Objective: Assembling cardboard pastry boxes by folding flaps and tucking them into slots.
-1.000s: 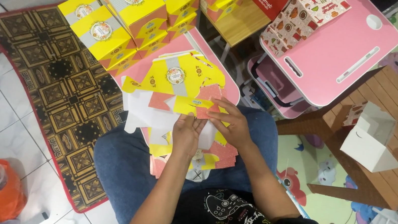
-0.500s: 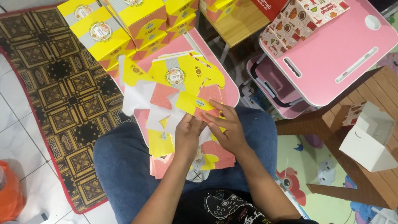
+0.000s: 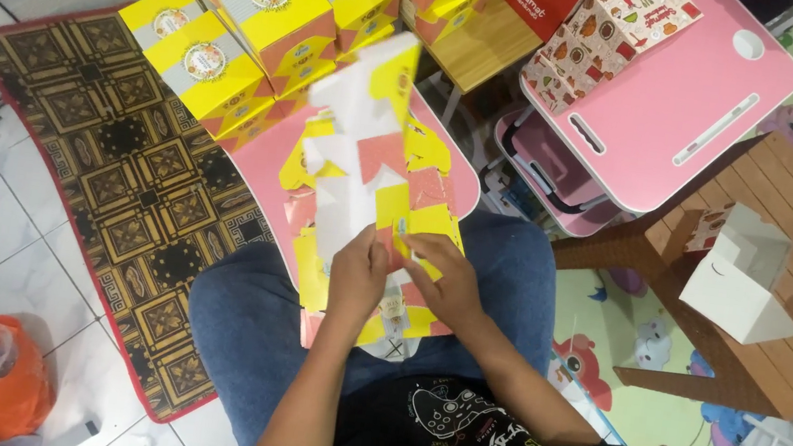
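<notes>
Both hands pinch a flat, unfolded yellow-and-white box blank (image 3: 363,164) over the lap — left hand (image 3: 357,274) on its white underside, right hand (image 3: 450,280) at its right edge. Finished yellow boxes (image 3: 262,5) stack far left on a patterned rug (image 3: 111,168).

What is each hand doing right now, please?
Left hand: closed on the flat cardboard box sheet, lifting it.
Right hand: fingers pressed on the same sheet's lower edge; whether it grips cannot be told.
</notes>
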